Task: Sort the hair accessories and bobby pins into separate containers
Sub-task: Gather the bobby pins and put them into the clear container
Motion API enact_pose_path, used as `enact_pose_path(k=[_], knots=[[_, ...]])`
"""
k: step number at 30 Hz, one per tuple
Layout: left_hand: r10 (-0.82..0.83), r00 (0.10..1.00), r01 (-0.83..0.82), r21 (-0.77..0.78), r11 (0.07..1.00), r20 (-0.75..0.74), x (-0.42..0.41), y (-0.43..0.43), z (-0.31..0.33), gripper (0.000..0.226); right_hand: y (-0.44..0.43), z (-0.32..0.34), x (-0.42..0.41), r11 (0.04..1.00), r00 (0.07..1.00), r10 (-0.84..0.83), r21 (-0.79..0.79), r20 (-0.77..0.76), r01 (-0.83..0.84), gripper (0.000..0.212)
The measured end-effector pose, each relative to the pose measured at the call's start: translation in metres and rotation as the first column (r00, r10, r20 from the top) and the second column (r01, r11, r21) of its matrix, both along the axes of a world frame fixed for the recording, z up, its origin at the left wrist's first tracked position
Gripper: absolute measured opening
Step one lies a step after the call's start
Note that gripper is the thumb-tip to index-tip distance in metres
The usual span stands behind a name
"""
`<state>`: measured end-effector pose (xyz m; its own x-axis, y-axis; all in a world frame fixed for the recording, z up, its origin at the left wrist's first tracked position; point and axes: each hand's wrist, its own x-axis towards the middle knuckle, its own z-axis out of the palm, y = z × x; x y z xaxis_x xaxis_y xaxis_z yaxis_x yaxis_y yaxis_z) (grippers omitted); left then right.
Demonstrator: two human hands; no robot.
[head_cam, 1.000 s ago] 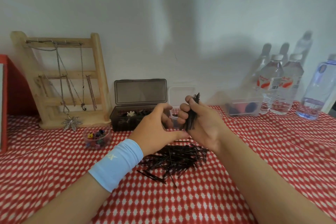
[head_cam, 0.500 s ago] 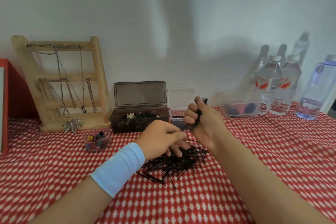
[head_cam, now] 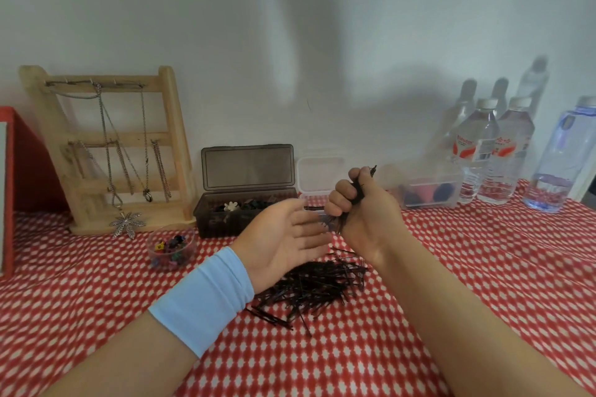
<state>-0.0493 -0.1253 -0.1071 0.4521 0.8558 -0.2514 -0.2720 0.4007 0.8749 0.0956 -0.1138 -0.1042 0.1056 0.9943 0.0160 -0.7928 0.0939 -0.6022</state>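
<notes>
Up off the heap comes the left hand [head_cam: 287, 237], which 0.5 s back was down picking among the pins. Now it's turned palm-in, fingers straight and loosely spread, holding nothing, right beside the right hand [head_cam: 366, 216]. That right hand has barely shifted: its fist is curled tight round a bundle of thin black metal bobby pins [head_cam: 357, 192], stood upright, tips poking out above and below the fingers.

My read is that the open palm is there to tap the bundle's ends square, or to feed more pins in, so the lot can go into a container in 1 go.

Under both wrists lies the loose pile of black bobby pins [head_cam: 319, 284], with plenty left, so the sort looks well short of done. Just behind the fist stands a small clear plastic tub with its lid up [head_cam: 319, 172], the likely home for pins. Left of it, the smoky dark plastic box with raised lid [head_cam: 248, 171] holds hair accessories, a white flower clip [head_cam: 231, 206] among them. Nearer the camera sits a round clear cup of tiny coloured clips [head_cam: 172, 248].

Further out are a pale wooden rack hung with chain necklaces [head_cam: 167, 138] on the left and clear plastic water bottles [head_cam: 477, 151] on the right, all on a red-and-white checked cloth [head_cam: 467, 300]
</notes>
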Motion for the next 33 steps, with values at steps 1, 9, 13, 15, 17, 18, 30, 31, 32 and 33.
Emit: enact_pose_path(k=[1,9,13,15,17,18,30,31,32,33], knots=[[-0.031,0.989,0.046,-0.101,0.994,0.147,0.0,-0.003,0.004,0.049,-0.001,0.001,-0.001,1.0,0.999,-0.022,0.01,0.031,0.022,0.032],[-0.065,0.932,0.128,-0.156,0.979,0.358,-0.001,-0.008,0.007,0.047,-0.003,-0.007,-0.008,0.992,0.922,-0.094,0.114,0.375,0.054,0.022],[0.183,0.927,-0.063,0.347,0.936,-0.326,-0.005,-0.006,0.002,0.031,-0.007,-0.012,-0.013,0.99,0.761,-0.113,0.14,0.639,0.03,0.021],[0.429,0.786,-0.014,0.682,0.731,-0.444,-0.01,-0.007,0.005,0.025,-0.009,-0.011,-0.015,0.992,0.696,-0.108,0.123,0.71,0.029,0.021],[0.461,0.737,0.088,0.747,0.659,-0.494,-0.015,-0.007,0.008,0.027,-0.01,-0.012,-0.017,0.993,0.652,-0.095,0.115,0.753,0.012,0.022],[0.414,0.755,0.111,0.722,0.683,-0.508,-0.017,-0.008,0.01,0.025,-0.009,-0.012,-0.018,0.994,0.636,-0.087,0.111,0.767,0.002,0.022],[0.353,0.67,0.263,0.653,0.71,-0.653,-0.008,0.019,0.028,0.025,0.025,0.015,-0.016,0.998,0.693,0.05,-0.059,0.72,-0.01,0.025],[0.344,0.634,0.316,0.638,0.702,-0.692,-0.007,0.024,0.034,0.028,0.03,0.019,-0.014,0.999,0.636,0.033,-0.048,0.771,0.005,0.025],[0.323,0.601,0.369,0.613,0.699,-0.731,-0.007,0.028,0.039,0.031,0.034,0.024,-0.01,1.0,0.576,0.014,-0.023,0.818,0.008,0.023],[0.292,0.576,0.414,0.581,0.701,-0.763,-0.01,0.033,0.045,0.034,0.039,0.029,-0.004,1.0,0.513,0.005,0.0,0.859,-0.009,0.022]])
